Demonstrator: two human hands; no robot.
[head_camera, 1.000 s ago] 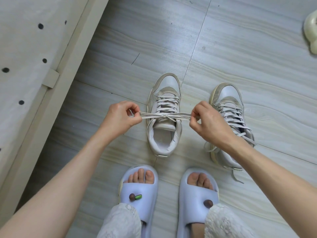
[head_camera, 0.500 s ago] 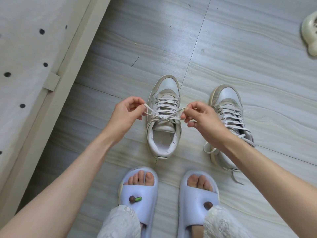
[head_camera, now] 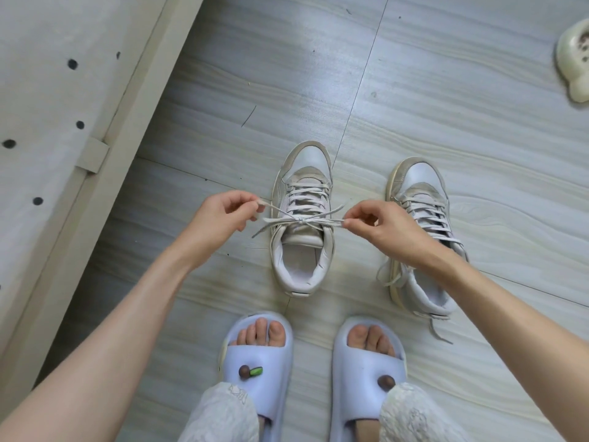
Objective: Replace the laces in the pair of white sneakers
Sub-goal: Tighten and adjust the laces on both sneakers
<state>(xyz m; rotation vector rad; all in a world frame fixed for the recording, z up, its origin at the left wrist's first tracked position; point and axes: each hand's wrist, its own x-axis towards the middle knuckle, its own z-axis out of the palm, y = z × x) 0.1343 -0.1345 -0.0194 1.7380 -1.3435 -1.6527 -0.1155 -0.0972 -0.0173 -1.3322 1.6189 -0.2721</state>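
Sneakers, white leather high-tops with beige suede trim, sit on the grey wood-grain tile floor [head_camera: 414,74] just past the person's pale lilac foam slides [head_camera: 255,371]; left sneaker [head_camera: 302,237] between the hands, right sneaker [head_camera: 420,224] partly under the right wrist. Step in hand, as I read it: tying the bow on the left sneaker, lacing already through the eyelets. Left hand [head_camera: 220,215] pinches one strand of the flat off-white woven lace [head_camera: 301,220], fingers curled narrow; right hand [head_camera: 382,228] pinches the other side, thumb against forefinger. Knot sits over the padded tongue, strands taut. Next move likely calls for an even outward pull to snug the knot, then the right sneaker, whose lace ends trail loose. Far right edge: cream perforated foam clog [head_camera: 573,59]. Left: speckled grey panel [head_camera: 47,106].
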